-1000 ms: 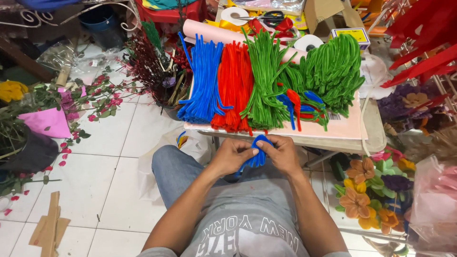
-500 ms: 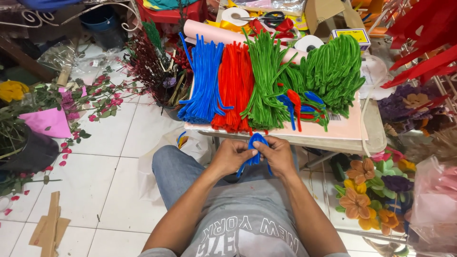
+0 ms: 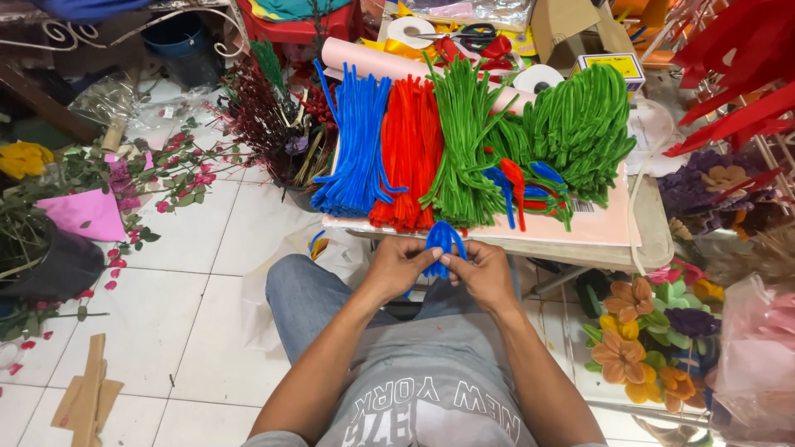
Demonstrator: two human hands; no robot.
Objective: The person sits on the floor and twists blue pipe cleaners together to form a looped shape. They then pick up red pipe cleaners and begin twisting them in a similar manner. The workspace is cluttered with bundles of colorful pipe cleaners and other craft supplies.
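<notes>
- Left hand [image 3: 403, 266] and right hand [image 3: 482, 271] both pinched shut on a bent blue pipe cleaner [image 3: 441, 241], held over the lap just before the low table [image 3: 654, 236].
- Since half a second ago: loops stand slightly taller; hands barely shifted.
- Blue bundle [image 3: 358, 141], red bundle [image 3: 411, 149], green bundle [image 3: 464, 141] unmoved.

Fuzzy blue pipe cleaners [image 3: 443, 244], glossy white floor tiles [image 3: 166, 273], seemingly matt pink board [image 3: 596, 228].
</notes>
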